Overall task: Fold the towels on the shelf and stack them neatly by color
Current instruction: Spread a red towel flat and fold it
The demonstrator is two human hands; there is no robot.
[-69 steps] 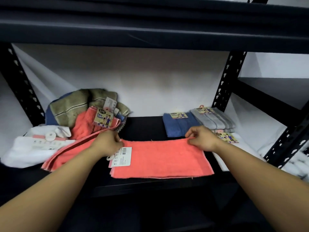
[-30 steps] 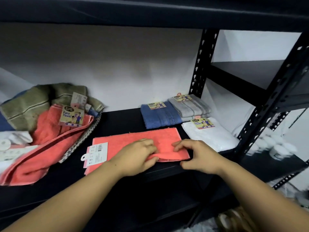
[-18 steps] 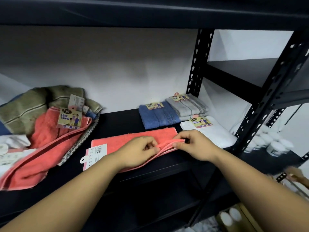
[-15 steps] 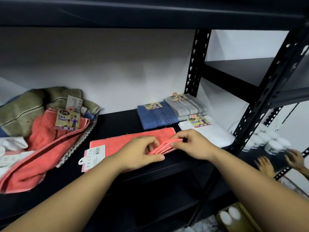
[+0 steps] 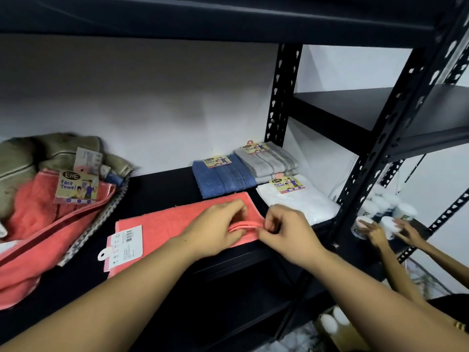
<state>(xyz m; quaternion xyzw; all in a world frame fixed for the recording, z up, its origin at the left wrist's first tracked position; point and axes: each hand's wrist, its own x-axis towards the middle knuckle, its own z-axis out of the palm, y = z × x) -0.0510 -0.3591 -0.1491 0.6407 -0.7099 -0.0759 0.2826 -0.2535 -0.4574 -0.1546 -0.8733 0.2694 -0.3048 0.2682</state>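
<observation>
Change: both hands have drawn together at the coral towel's (image 5: 177, 224) right end, its edge now lifted.
Head view, left hand (image 5: 215, 228): fingers curled, pinching the raised fold.
Right hand (image 5: 286, 231): pinching the same edge.
Towel: flat on the shelf (image 5: 157, 186), just before the blue towel (image 5: 223, 177).
Risk: layers may slip askew if one pinch loosens.
</observation>
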